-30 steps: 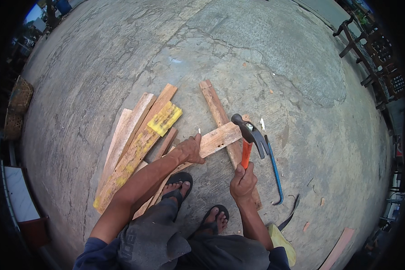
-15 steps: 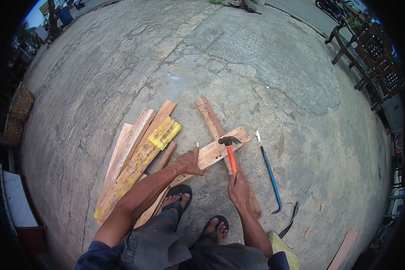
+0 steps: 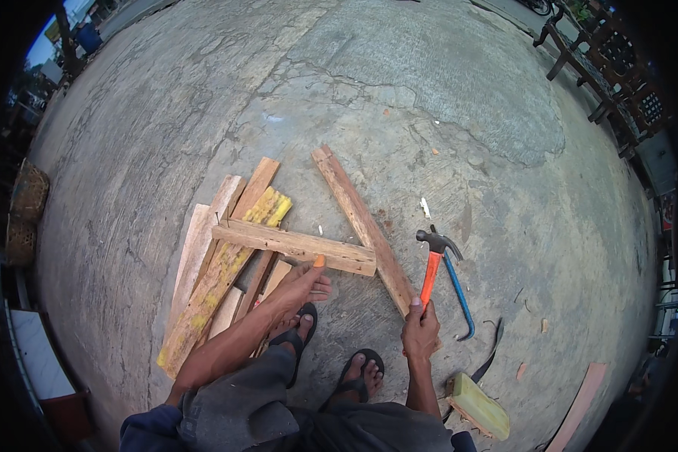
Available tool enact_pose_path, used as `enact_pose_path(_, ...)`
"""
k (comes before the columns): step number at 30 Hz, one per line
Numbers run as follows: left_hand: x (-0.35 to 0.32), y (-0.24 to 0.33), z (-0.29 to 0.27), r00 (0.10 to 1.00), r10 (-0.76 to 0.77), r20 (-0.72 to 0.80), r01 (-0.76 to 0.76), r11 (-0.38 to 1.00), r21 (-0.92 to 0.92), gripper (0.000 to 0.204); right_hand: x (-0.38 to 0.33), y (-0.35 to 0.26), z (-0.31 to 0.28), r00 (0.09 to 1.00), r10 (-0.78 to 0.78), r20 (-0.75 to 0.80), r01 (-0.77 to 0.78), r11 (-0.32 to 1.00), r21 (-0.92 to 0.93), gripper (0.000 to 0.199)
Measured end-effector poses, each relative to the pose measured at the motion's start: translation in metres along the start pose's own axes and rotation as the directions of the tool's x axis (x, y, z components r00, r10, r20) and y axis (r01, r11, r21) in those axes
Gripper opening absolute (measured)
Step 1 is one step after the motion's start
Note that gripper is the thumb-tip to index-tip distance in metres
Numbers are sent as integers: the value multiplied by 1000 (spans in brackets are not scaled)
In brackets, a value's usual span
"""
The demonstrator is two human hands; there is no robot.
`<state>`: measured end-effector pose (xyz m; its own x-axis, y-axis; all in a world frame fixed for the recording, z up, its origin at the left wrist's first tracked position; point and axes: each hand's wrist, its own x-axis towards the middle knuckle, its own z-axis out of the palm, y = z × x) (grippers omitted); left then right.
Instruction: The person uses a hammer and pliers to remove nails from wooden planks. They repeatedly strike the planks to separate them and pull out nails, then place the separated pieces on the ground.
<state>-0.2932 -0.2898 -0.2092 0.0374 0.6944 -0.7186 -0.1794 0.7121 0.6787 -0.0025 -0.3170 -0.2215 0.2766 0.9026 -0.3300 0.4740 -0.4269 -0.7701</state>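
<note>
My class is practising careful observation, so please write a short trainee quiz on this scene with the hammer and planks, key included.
1. Which hand holds the hammer?
2. True or false: the blue pry bar lies on the ground.
3. What colour is the hammer's handle?
A) blue
B) orange
C) green

Key: 1. The right hand. 2. True. 3. B.

woven baskets (image 3: 29, 190), dark carved bench (image 3: 614, 56), blue barrel (image 3: 88, 38)
</note>
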Motion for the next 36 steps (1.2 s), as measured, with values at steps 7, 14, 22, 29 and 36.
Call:
enact_pose_path(7, 20, 0, -39, 820, 457, 344, -294, -178, 939, 93, -2, 19, -26, 999, 39, 4, -38, 991, -129, 37)
enact_pose_path(14, 47, -32, -70, 770, 417, 483, -187, -577, 795, 80, -5, 72, -2, 965, -259, -38, 199, 821, -535, 57)
enact_pose_path(22, 53, 98, -36, 932, 30, 361, -363, 108, 926, 65, -5, 92, 5, 993, -109, 54, 122, 910, -397, 56)
enact_pose_path(29, 138, 62, -43, 876, 41, 481, -437, 490, 754, 75, -39, 86, 27, 987, -127, 94, 140, 980, -142, 40)
enact_pose_path(36, 118, 36, 7, 952, 280, 122, -161, 122, 979, 103, -29, 62, 12, 983, -186, -6, 180, 957, -227, 29)
